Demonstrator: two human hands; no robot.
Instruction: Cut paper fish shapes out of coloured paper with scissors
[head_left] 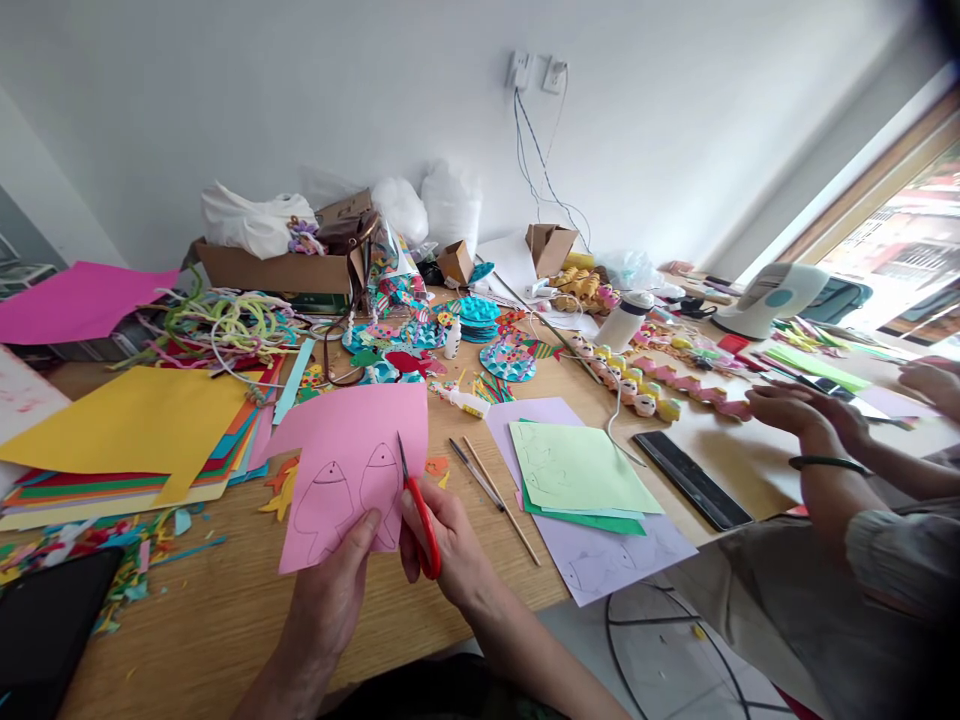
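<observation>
My left hand point(334, 585) grips the lower edge of a sheet of pink paper point(375, 415), its thumb lying over the front. Two fish outlines are drawn on the paper in dark line. Red-handled scissors point(427, 530) are in my right hand point(450, 540), fingers wrapped round the handles. Their dark blades point up beside the right-hand fish, at the right part of the sheet; whether they are parted I cannot tell. Orange paper scraps point(281, 490) lie on the table behind the pink sheet.
Coloured paper point(150, 420) is stacked at left, above paper scraps and a phone point(60, 620). A pen point(476, 475) and a thin stick point(506, 505) lie near green sheets point(581, 465) on lilac paper point(615, 560). Another person's hands point(810, 415) are at right, near a black case point(694, 480).
</observation>
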